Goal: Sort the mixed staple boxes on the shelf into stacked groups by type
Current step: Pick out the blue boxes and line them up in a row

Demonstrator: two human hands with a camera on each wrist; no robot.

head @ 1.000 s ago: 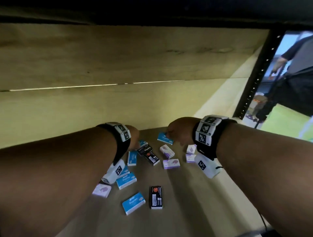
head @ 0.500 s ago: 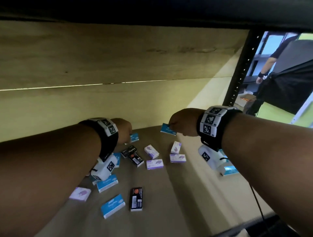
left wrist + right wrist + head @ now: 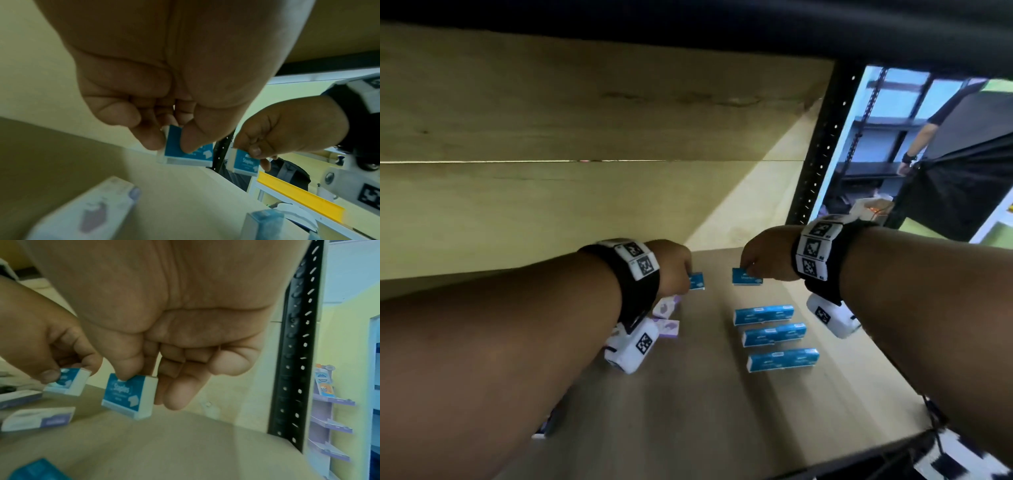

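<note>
My left hand (image 3: 677,270) pinches a small blue staple box (image 3: 696,281) between thumb and fingers, lifted just off the shelf (image 3: 688,394); the left wrist view shows the blue staple box (image 3: 185,152) tilted under my thumb. My right hand (image 3: 763,262) pinches a second blue staple box (image 3: 745,277), seen in the right wrist view as a box (image 3: 128,394) printed "Staples" hanging from my fingertips. Three blue boxes (image 3: 774,334) lie in a row under my right wrist. White-and-purple boxes (image 3: 666,317) lie below my left wrist, partly hidden.
A wooden back wall (image 3: 551,205) closes the shelf behind my hands. A black perforated upright (image 3: 818,154) stands at the right rear corner. Beyond it a person (image 3: 955,154) stands in the aisle. The shelf's front edge (image 3: 825,466) runs bottom right.
Both hands have moved right with their blue boxes, away from the mixed pile. The view has swung right, so the row of blue boxes now shows and the black boxes are out of sight.
</note>
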